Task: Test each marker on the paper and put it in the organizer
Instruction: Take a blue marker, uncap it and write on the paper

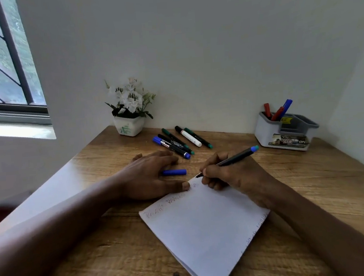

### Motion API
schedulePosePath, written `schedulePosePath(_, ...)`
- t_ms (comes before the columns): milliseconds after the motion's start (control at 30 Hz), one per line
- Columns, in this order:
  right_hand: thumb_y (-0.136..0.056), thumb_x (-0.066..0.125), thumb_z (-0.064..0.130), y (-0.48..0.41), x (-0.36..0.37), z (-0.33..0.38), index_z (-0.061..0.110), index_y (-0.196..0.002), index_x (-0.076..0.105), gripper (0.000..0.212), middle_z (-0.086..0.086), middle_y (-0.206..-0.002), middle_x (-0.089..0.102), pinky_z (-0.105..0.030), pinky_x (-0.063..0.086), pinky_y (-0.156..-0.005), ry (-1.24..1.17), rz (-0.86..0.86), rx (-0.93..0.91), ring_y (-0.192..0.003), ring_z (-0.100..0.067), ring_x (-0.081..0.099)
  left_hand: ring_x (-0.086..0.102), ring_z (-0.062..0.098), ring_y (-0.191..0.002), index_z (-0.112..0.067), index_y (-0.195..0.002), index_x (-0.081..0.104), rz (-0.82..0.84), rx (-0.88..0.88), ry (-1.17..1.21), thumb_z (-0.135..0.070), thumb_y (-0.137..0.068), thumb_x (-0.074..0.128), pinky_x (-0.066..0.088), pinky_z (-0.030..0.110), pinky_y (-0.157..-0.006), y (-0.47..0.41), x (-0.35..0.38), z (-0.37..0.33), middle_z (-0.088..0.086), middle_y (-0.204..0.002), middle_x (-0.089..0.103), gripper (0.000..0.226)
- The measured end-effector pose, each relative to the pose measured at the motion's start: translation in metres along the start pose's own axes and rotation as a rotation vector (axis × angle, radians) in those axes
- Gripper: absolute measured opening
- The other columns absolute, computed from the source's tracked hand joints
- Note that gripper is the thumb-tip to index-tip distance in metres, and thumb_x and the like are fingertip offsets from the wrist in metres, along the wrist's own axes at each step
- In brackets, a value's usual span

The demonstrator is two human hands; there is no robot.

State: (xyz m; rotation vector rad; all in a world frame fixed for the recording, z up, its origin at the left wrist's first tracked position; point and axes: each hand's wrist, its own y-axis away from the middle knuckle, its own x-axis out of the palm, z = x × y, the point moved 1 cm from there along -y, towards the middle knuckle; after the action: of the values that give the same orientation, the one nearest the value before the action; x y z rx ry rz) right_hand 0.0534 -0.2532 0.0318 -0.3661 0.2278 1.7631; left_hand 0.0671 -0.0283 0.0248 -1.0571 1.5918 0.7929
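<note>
My right hand (230, 173) grips an uncapped black marker with a blue end (237, 157), its tip touching the top corner of the white paper (206, 228). My left hand (151, 175) lies flat at the paper's top edge, fingers spread over a blue cap (174, 172) on the table. Faint red and dark scribbles run along the paper's top edge. Several capped markers (181, 141) lie in a loose group behind my hands. The grey-and-white organizer (284, 131) stands at the back right with red and blue markers upright in it.
A white pot of white flowers (129, 111) stands at the back of the wooden table (100, 266), against the wall. A window is at the far left. The wall corner closes in behind and right of the organizer.
</note>
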Motion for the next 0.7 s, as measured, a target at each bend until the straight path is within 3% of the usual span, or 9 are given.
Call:
schedulePosePath(133, -0.078, 0.077, 0.01, -0.001, 0.002, -0.001, 0.014, -0.074, 0.075, 0.007, -0.006, -0.066, 0.074, -0.02, 0.051, -0.052, 0.094, -0.024, -0.046, -0.056, -0.009, 0.066, 0.023, 0.014, -0.15, -0.032, -0.156, 0.03, 0.014, -0.007, 0.008, -0.082, -0.078, 0.046, 0.019, 0.043, -0.121, -0.001, -0.001, -0.001, -0.009, -0.166, 0.021, 0.095)
schedulePosePath(333, -0.086, 0.07, 0.021, -0.003, 0.009, -0.002, 0.016, -0.073, 0.064, 0.015, 0.004, -0.053, 0.066, -0.017, 0.046, -0.052, 0.251, -0.119, -0.137, -0.049, -0.002, 0.06, 0.024, 0.014, -0.15, -0.032, -0.156, 0.031, 0.019, -0.007, 0.007, -0.079, -0.081, 0.049, 0.02, 0.044, -0.121, -0.001, -0.002, -0.001, -0.007, -0.166, 0.022, 0.09)
schedulePosePath(700, -0.085, 0.071, 0.024, -0.003, 0.009, -0.005, 0.014, -0.076, 0.067, 0.015, 0.005, -0.058, 0.062, -0.027, 0.051, -0.058, 0.285, -0.15, -0.14, -0.058, -0.005, 0.059, 0.024, 0.015, -0.15, -0.033, -0.156, 0.03, 0.028, -0.007, -0.001, -0.079, -0.082, 0.048, 0.021, 0.046, -0.122, -0.001, -0.002, -0.001, -0.008, -0.166, 0.021, 0.089)
